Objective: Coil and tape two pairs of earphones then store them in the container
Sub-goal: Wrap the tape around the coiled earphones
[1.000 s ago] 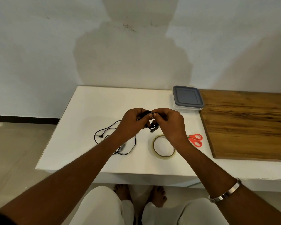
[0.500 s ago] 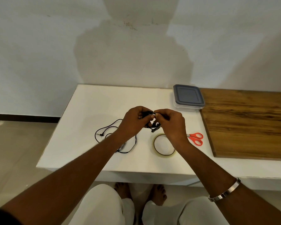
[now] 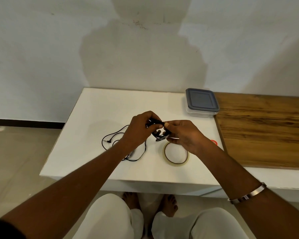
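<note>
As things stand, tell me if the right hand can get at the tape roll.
Probably yes. The tape roll lies flat on the table just below the right hand, with nothing between them. But that hand and the left hand both grip the coiled earphones, so it must let go first.

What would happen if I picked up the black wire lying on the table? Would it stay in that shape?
Probably not. The loose earphones lie in thin, wandering loops on the white table, so they would likely droop and dangle, not stay stiff. They look light for their length. The loops cross each other, so they may tangle; the plug end would probably swing.
</note>
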